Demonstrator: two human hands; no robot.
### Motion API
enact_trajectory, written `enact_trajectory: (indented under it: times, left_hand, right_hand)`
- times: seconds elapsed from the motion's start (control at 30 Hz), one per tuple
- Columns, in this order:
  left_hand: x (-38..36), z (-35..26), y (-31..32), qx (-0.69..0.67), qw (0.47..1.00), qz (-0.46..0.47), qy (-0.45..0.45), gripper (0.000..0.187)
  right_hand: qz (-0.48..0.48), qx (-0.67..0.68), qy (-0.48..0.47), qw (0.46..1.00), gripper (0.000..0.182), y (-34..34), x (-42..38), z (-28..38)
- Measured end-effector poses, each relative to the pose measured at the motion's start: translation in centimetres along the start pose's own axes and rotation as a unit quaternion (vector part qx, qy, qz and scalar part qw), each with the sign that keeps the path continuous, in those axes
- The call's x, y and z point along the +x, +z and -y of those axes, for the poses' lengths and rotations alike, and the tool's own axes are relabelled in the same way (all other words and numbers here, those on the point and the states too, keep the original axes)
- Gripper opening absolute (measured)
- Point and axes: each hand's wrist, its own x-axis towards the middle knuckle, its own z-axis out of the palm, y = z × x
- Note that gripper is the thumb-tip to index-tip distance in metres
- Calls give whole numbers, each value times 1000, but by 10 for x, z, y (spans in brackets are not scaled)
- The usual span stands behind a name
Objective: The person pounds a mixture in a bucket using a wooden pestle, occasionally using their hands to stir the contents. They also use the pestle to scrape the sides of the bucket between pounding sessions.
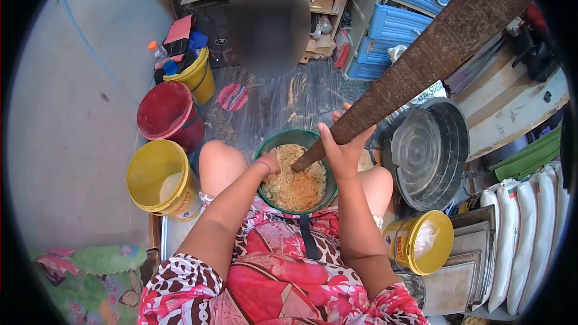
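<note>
A green basin rests between my knees, filled with a pale crumbly mixture that has a browner patch on its near right side. A long dark wooden pole slants from the upper right down into the mixture. My right hand dips into the left part of the basin, its fingertips hidden in the crumbs. Around the lower part of the pole is my left hand, with the thumb upright on the near side.
Yellow buckets and a red bucket stand at the left. At the right are a black tub, a yellow bucket, stacked trays and white sacks. Blue drawers stand behind.
</note>
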Motion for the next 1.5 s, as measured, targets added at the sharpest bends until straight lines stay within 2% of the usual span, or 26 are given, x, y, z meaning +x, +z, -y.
enact_trajectory:
  times: [0.07,0.13,0.17,0.23,0.37,0.43,0.47,0.53,0.57,0.6,0.63,0.7,0.8,0.87,0.9,0.97,1.0,1.03,1.07,1.13,1.17,1.23,1.33,1.37,1.43,1.5]
  left_hand:
    - [-2,4,17,38,989,141,-31,80]
    - [-30,-10,46,109,992,47,-35,86]
    - [-40,-16,55,111,992,48,-32,86]
    - [-53,-23,68,254,966,7,-59,88]
    - [-29,-4,78,242,969,45,-12,93]
    - [-24,-2,83,182,976,122,-9,85]
    - [-21,-1,85,182,975,123,-7,85]
    - [-19,-3,82,164,983,85,21,67]
    - [-14,0,82,164,982,87,21,67]
    - [-9,2,77,-65,992,105,26,60]
    - [-3,2,72,-289,950,118,30,53]
    - [4,-10,62,-410,908,79,-34,56]
    - [2,-19,29,-371,926,65,-19,58]
    - [-13,-21,11,-113,990,-74,53,60]
    - [-11,-19,8,-25,998,22,44,66]
    - [-22,-23,23,150,969,193,18,76]
    - [-27,-19,41,186,957,221,20,85]
    - [-34,-12,70,238,953,178,67,80]
    - [-41,-18,82,239,952,179,69,80]
    - [-53,-29,97,212,972,100,-6,74]
    - [-49,-28,98,210,972,101,-6,74]
    - [-32,-26,96,257,943,208,24,70]
    - [-27,-26,94,267,930,248,42,71]
    - [-28,-25,92,269,930,248,42,71]
    - [-51,-32,72,290,934,203,48,86]
    - [-57,-30,73,287,937,199,27,86]
  right_hand:
    - [8,3,23,1000,74,3,-7,-5]
    - [14,0,46,999,71,4,-11,-11]
    - [26,7,37,999,70,5,-12,-14]
    - [41,3,38,998,69,6,-13,-18]
    - [31,38,51,998,69,10,-13,-18]
    - [36,40,38,998,71,9,-13,-18]
    - [35,38,39,998,71,8,-13,-18]
    - [27,49,38,998,73,8,-14,-17]
    - [27,48,39,998,73,7,-15,-19]
    - [25,49,34,998,74,7,-17,-21]
    - [22,50,28,998,74,7,-17,-23]
    - [20,33,22,999,73,6,-19,-27]
    - [22,19,21,999,71,3,-22,-28]
    - [22,25,26,999,68,4,-22,-28]
    - [12,37,31,999,67,4,-22,-28]
    - [1,50,37,998,65,3,-22,-27]
    - [2,47,35,998,64,3,-22,-26]
    - [4,42,33,999,63,2,-22,-25]
    - [2,40,34,999,63,1,-22,-26]
    - [0,23,31,999,63,1,-22,-29]
    - [2,22,31,999,63,0,-23,-29]
    - [9,17,29,999,62,0,-21,-28]
    - [-1,17,26,1000,62,1,-20,-30]
    - [-3,17,26,1000,62,1,-20,-30]
    - [0,11,28,1000,62,1,-21,-27]
    - [0,9,42,999,62,2,-23,-28]
